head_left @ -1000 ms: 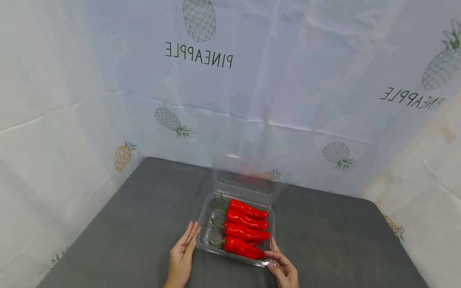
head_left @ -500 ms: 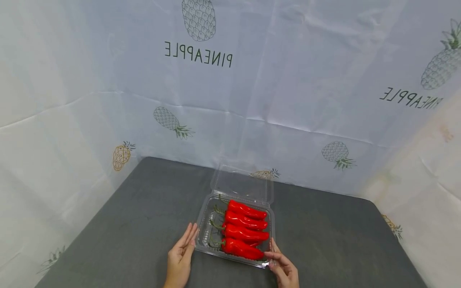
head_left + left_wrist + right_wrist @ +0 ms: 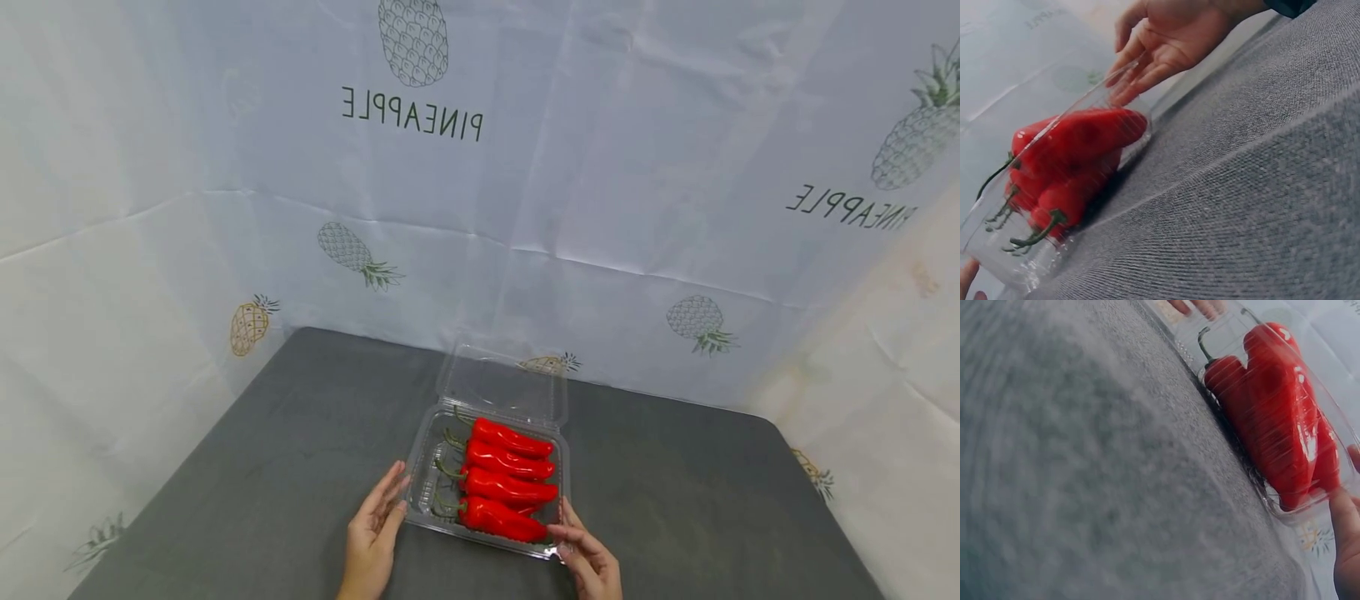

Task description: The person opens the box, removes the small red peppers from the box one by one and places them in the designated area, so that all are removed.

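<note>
Several glossy red peppers with green stems lie side by side in a clear plastic clamshell container. Its transparent lid stands raised at the back. My left hand is at the container's left side, fingers straight, thumb near the front left corner. At the front right corner, my right hand pinches the rim between thumb and fingers. The left wrist view shows the peppers through the wall and the right hand beyond. In the right wrist view, the thumb touches the container's end.
The container stands on a dark grey cloth-covered table. Behind the table hangs a pale curtain printed with pineapples and mirrored lettering; similar cloth closes off both sides.
The lid swung backward, blurred at first, and came to rest leaning back. My left fingers have spread slightly from the container's side. The right hand keeps its hold at the corner.
</note>
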A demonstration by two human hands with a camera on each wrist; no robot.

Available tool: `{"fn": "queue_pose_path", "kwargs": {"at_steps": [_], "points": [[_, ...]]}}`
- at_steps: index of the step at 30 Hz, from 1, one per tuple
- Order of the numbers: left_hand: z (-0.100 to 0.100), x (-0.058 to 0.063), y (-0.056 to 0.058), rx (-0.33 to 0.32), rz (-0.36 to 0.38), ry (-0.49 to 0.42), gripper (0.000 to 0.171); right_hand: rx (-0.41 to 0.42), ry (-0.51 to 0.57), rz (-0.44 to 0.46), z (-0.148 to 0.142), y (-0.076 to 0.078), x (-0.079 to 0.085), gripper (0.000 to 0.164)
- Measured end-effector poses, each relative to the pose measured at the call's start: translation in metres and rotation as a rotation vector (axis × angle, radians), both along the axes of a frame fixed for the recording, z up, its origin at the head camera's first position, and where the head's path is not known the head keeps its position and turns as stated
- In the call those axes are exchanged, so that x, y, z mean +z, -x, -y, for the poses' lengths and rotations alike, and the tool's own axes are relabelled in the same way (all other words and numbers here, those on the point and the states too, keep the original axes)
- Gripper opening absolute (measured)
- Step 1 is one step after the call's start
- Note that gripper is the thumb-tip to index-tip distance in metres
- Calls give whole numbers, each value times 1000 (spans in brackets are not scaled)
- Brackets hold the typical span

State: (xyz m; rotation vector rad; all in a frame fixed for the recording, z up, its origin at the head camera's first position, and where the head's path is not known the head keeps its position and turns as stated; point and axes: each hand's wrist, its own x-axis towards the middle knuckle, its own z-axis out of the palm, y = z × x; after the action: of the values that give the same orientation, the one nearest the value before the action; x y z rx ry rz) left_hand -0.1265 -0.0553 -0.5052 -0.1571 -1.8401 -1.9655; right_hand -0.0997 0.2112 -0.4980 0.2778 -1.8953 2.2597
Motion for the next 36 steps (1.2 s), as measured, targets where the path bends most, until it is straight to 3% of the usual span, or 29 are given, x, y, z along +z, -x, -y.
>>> {"fn": "queue_pose_path", "kwargs": {"at_steps": [5,9,13,16,19,24,29,36], "points": [[-1,4,3,-16,144,10,45,108,126,-93,-5,2,-1,39],[1,9,7,-92,249,-15,47,160,206,-120,-10,6,-3,47],[1,11,11,-150,317,-18,48,87,162,-51,-14,10,0,46],[0,9,14,-191,299,-42,50,-12,54,0,-18,14,8,42],[0,6,15,-261,226,-87,53,-87,-63,18,-21,20,20,39],[0,0,15,-372,159,-87,63,-155,-245,79,-24,35,45,48],[0,-3,14,-384,171,-68,66,-106,-393,93,-24,54,62,63],[0,-6,14,-363,135,-44,63,-13,-572,113,-27,80,78,67]]}}
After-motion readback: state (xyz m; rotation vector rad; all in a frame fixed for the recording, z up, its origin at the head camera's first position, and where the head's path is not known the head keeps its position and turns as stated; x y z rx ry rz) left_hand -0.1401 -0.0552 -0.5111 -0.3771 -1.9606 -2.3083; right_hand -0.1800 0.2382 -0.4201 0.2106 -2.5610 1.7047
